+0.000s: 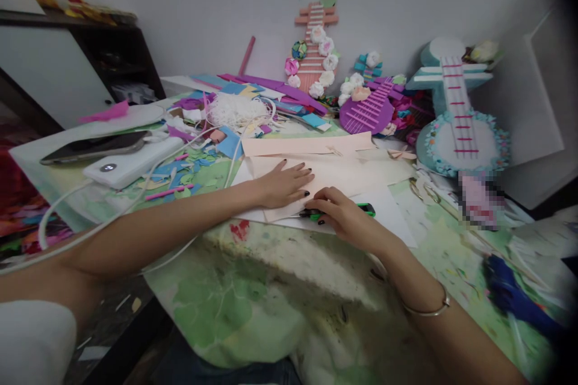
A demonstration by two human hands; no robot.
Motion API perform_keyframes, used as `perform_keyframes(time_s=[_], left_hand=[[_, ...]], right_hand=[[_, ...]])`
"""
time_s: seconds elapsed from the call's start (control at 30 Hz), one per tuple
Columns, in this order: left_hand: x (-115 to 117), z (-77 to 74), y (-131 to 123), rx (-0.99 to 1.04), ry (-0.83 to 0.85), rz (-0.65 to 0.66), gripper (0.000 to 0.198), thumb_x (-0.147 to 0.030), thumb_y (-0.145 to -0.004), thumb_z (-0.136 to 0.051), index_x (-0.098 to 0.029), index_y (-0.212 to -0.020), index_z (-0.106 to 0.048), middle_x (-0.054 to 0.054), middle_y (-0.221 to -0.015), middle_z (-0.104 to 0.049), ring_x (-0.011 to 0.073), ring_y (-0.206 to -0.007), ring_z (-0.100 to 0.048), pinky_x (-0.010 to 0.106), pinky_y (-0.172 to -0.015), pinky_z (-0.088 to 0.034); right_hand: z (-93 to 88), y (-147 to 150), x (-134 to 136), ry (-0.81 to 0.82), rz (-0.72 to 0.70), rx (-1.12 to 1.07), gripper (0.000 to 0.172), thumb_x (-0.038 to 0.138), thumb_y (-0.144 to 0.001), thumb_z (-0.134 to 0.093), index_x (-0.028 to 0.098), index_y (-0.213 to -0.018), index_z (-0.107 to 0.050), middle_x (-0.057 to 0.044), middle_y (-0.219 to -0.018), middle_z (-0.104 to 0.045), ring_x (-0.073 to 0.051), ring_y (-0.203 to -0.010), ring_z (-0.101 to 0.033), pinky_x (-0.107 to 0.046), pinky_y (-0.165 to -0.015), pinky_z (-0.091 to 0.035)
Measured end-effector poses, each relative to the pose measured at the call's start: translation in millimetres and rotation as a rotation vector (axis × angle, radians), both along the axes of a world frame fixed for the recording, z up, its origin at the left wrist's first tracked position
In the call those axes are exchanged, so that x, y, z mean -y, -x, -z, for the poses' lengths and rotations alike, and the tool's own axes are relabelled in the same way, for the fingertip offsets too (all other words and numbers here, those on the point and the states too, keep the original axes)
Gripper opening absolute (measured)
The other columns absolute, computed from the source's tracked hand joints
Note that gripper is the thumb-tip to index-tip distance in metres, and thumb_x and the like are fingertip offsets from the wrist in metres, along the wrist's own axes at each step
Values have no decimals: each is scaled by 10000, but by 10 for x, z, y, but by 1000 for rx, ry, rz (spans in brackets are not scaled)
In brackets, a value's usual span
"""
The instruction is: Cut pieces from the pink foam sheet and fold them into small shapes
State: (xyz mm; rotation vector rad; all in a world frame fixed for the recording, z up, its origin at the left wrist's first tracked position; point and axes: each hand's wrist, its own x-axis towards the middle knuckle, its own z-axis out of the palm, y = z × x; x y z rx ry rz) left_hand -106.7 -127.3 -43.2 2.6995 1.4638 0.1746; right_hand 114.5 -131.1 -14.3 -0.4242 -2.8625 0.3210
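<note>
My left hand point(284, 185) lies flat with fingers spread on a pale peach sheet of paper point(343, 171), pressing it onto the table. In my right hand point(338, 213) is a green and black utility knife point(368, 209), its tip end at the lower edge of the peach sheet. Under that sheet lies white paper point(392, 222). A narrow peach strip point(307, 144) rests along the sheet's far edge. The knife's blade is too small to make out clearly.
Paper instruments, one peach point(311, 57), one purple point(368, 108), one light blue point(465, 126), stand at the back. Scissors point(424, 190) and a blue glue gun point(515, 292) lie right. A white power bank point(130, 162), phone point(97, 147), cables and paper scraps point(198, 165) cover the left.
</note>
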Motion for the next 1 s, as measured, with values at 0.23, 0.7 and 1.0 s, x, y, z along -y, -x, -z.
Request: perform_keyframes(time_s=[0.23,0.7,1.0], left_hand=[[39,17,-4,90,74,-17,578,-458,-970,-167,-173,-1472,-205,78,-1551,-190,242,-1436,-123,486,-1127,-69],[7,68,5,23,58,2,581,-424,-962,-222,-167,-1481,-184,76,-1558,-159,237,-1439,-100,481,-1127,-67],[37,47,-2,34,49,4,567,-435,-974,-163,-170,-1474,-206,75,-1556,-171,223,-1437,-112,465,-1127,-68]], right_hand=[[-19,61,13,59,-4,-9,440,-8,-806,-422,198,-1165,-570,-122,-1097,-540,-232,-1025,-521,-390,-863,-479],[21,100,105,17,26,-13,423,-5,-792,-417,194,-1136,-562,-114,-1063,-544,-239,-999,-515,-391,-844,-472],[27,19,71,55,24,-16,454,-25,-767,-408,201,-1127,-564,-105,-1079,-533,-234,-1016,-509,-390,-869,-461]])
